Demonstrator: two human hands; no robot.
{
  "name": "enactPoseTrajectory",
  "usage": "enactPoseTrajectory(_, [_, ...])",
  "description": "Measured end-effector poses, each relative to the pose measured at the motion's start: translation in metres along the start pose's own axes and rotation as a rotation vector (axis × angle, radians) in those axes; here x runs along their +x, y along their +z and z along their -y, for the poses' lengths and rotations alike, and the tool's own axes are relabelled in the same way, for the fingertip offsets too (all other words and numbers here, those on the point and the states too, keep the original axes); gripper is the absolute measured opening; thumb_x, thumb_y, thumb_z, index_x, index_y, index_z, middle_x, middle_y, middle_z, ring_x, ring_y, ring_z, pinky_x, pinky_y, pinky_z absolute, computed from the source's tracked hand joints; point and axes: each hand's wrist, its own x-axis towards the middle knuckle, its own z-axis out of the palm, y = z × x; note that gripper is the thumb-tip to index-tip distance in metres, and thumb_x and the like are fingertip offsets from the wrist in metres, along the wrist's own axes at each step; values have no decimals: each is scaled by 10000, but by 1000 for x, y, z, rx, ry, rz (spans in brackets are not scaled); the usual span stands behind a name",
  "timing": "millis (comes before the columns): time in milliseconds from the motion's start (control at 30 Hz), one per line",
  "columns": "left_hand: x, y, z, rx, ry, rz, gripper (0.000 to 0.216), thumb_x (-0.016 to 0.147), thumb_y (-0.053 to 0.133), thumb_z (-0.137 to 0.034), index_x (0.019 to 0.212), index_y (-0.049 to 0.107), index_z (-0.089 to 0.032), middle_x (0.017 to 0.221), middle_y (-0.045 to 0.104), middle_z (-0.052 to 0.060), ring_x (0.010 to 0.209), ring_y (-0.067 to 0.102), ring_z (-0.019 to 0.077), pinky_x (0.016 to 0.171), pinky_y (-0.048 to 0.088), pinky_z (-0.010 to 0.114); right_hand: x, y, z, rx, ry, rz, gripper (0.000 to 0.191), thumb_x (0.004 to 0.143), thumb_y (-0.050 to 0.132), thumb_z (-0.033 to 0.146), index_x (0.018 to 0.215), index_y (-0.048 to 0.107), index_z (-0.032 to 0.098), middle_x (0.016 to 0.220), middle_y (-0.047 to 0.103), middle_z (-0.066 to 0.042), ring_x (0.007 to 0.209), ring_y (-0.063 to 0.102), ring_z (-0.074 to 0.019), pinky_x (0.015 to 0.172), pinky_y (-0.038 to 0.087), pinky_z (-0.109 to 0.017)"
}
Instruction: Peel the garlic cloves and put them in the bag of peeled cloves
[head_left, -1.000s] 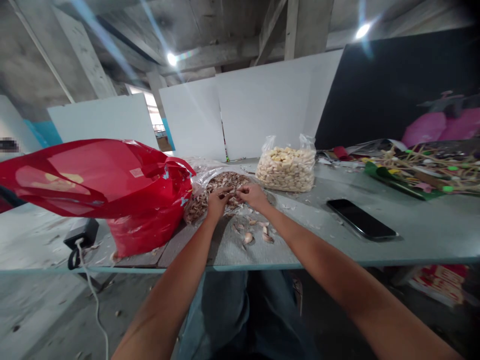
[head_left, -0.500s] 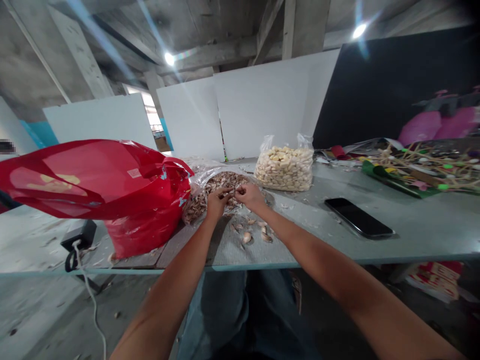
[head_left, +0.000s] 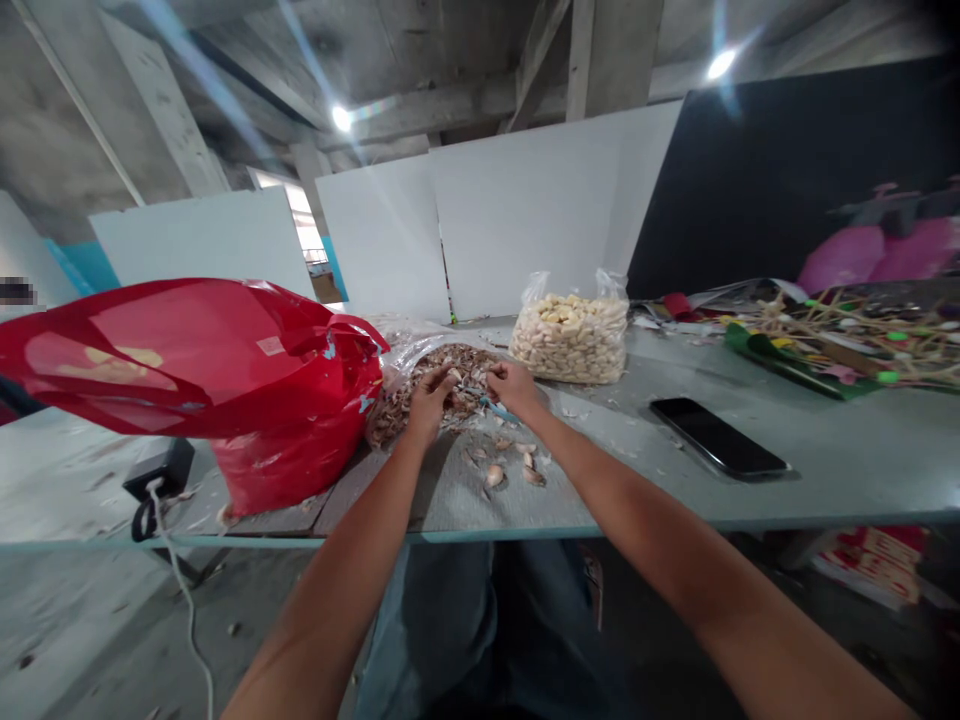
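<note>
My left hand (head_left: 430,400) is over the heap of dry garlic skins (head_left: 401,408), its fingers curled with a pale garlic clove (head_left: 455,374) at the tips. To its right, my right hand (head_left: 514,388) is closed, and a slim blue-handled tool (head_left: 498,409) shows beneath its fingers, pointing left; the tool's exact kind is hard to make out. A gap separates the two hands. Several unpeeled garlic cloves (head_left: 495,475) lie on the table just in front of the heap. Behind my right hand stands a clear plastic bag of peeled garlic cloves (head_left: 568,340).
A large red plastic bag (head_left: 292,455) stands at the left, beside a black power adapter (head_left: 159,468) with a white cable. A phone (head_left: 716,436) lies on the grey table (head_left: 615,470) at right. Beyond it are sticks and craft scraps (head_left: 840,335). White panels (head_left: 555,205) rise behind.
My hands have drawn apart, the left slightly leftward and the right slightly rightward. The blue-handled tool and the pale clove now show between them.
</note>
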Motion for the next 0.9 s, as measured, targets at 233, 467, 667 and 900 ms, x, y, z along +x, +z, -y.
enactPoseTrajectory(233, [-3,1,-3,-66,-61,57,616,640,761,-496,1169,628,-210,824,650,0,498,507,52,499,460,216,-7,-2,12,-37,-199,31,218,772,556,253,935,673,170,771,693,-26,620,617,-143,654,527,-272])
enactPoseTrajectory(467, [-3,2,-4,76,-19,79,587,610,784,-482,1080,654,-155,818,681,26,492,528,68,474,463,219,-14,1,25,157,-151,152,232,793,578,373,858,698,186,735,685,-29,630,631,-163,600,539,-281])
enactPoseTrajectory(667, [-2,0,1,255,76,85,491,617,784,-440,1011,711,-158,866,721,66,526,578,109,440,472,222,-13,7,16,374,-29,210,194,720,675,336,832,685,178,725,684,-37,642,656,-187,587,578,-326])
enactPoseTrajectory(900, [-3,-5,5,475,154,75,426,729,711,-369,1117,701,-194,1023,719,82,517,594,102,450,471,219,-15,5,19,251,-4,260,186,789,608,303,844,717,163,726,703,-43,634,659,-173,599,574,-309])
